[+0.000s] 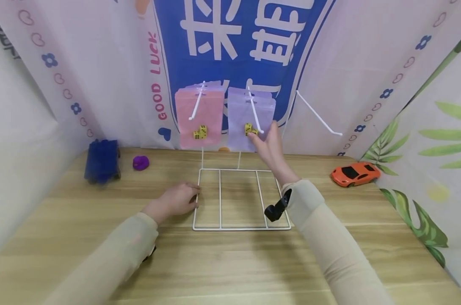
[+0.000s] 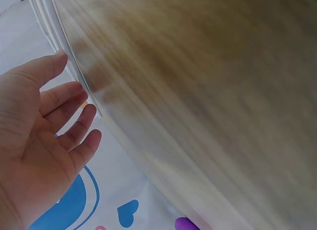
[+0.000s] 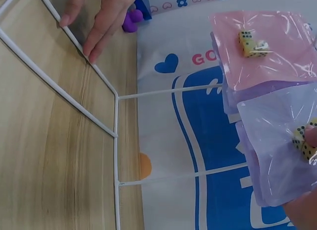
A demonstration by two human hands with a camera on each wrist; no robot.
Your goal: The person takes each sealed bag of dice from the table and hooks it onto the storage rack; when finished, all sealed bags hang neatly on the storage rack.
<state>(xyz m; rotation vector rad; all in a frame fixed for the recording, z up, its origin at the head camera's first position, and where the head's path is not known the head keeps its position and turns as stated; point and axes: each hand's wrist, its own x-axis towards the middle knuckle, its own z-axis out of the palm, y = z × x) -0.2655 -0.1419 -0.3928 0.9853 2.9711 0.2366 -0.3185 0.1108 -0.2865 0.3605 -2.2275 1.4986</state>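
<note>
A white wire display rack [image 1: 241, 229] stands on the table, with hooks at its back. My left hand [image 1: 178, 199] rests at the left side of its base. Its fingertips [image 2: 81, 90] touch the wire, loosely bent. On the middle hook hangs a stack of purple zip bags [image 1: 238, 110], the front one with yellow dice [image 1: 248, 128] in it. My right hand [image 1: 270, 150] pinches this front bag at its lower right, thumb over the dice, other fingers behind and mostly hidden. A pink bag [image 1: 192, 110] with yellow dice hangs on the left hook, purple bags behind it.
The right hook [image 1: 318, 112] carries no bag. An orange toy car [image 1: 355, 174] stands at the right of the table. To the left are a dark blue toy vehicle [image 1: 102, 161] and a small purple object [image 1: 140, 162]. A printed cloth [image 1: 329, 51] hangs behind the rack.
</note>
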